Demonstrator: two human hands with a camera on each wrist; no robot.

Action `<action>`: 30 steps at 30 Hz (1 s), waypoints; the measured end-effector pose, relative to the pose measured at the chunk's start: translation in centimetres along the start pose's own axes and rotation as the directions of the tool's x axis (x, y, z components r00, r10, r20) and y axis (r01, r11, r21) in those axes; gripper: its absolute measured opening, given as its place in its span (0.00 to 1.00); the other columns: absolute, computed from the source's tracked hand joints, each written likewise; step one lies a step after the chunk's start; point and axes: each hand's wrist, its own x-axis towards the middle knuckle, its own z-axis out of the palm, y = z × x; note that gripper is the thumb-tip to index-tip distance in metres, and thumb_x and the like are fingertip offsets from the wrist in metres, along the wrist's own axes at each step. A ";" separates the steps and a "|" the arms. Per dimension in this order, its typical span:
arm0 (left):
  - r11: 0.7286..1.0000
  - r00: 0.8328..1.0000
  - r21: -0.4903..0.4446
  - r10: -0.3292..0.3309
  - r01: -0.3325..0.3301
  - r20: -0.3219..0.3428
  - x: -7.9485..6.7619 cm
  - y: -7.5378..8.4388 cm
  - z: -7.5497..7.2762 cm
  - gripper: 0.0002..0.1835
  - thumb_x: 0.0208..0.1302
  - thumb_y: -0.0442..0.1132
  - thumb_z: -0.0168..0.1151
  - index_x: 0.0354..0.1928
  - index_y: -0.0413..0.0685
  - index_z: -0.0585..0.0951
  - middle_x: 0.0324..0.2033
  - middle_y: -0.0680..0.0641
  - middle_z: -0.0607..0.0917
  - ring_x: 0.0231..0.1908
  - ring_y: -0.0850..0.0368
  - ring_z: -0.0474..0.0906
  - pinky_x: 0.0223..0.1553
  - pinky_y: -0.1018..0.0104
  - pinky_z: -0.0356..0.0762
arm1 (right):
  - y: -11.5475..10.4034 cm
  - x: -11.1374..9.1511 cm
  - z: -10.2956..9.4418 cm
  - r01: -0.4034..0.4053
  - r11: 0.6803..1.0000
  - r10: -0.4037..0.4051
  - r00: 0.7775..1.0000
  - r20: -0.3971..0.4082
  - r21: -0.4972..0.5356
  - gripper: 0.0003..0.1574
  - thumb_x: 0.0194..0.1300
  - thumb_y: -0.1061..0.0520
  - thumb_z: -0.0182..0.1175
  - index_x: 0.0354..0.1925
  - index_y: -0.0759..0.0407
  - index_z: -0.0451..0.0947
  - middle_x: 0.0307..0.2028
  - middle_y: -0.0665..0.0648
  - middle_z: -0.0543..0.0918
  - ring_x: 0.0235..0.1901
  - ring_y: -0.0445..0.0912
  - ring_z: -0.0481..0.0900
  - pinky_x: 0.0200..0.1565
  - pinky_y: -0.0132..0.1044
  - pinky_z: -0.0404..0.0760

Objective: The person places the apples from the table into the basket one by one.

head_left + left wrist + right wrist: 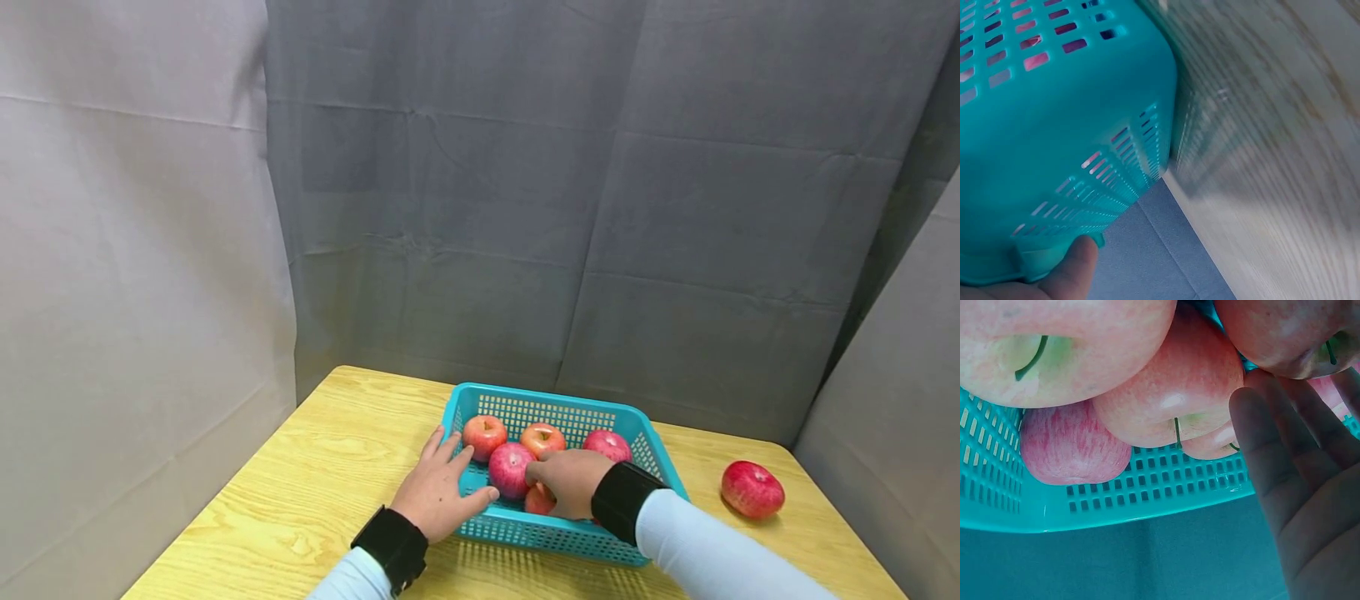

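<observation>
Several red apples lie in a turquoise plastic basket (pixel 551 537). My left hand (pixel 438 496) is at the basket's left front corner, fingers spread along the rim; in the left wrist view a fingertip (pixel 1082 253) rests at the rim. My right hand (pixel 573 483) reaches in over the front side, among the apples. Beside its fingertips are a pinkish-red apple (pixel 512 468) and a partly covered apple (pixel 538 500). In the right wrist view the fingers (pixel 1266 444) look nearly straight, their tips right at an apple (pixel 1291 331). The thumb is hidden there.
One red apple (pixel 752 489) sits outside the basket on the wooden table (pixel 300 500), to the right. A grey cloth (pixel 450 208) hangs behind the table, with pale cloth (pixel 135 250) at the left and right sides.
</observation>
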 end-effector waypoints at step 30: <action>1.000 1.000 -0.007 0.010 -0.010 -0.016 -0.2 0.1 0.0 0.48 0.57 0.77 0.40 0.66 0.46 0.69 0.67 0.40 0.63 0.68 0.43 0.42 0.59 0.44 0.66 | 4.0 -3.5 -1.4 -0.153 0.986 0.157 0.985 -0.071 0.061 0.28 0.46 0.45 0.72 0.47 0.49 0.78 0.38 0.47 0.79 0.32 0.41 0.73 0.36 0.44 0.79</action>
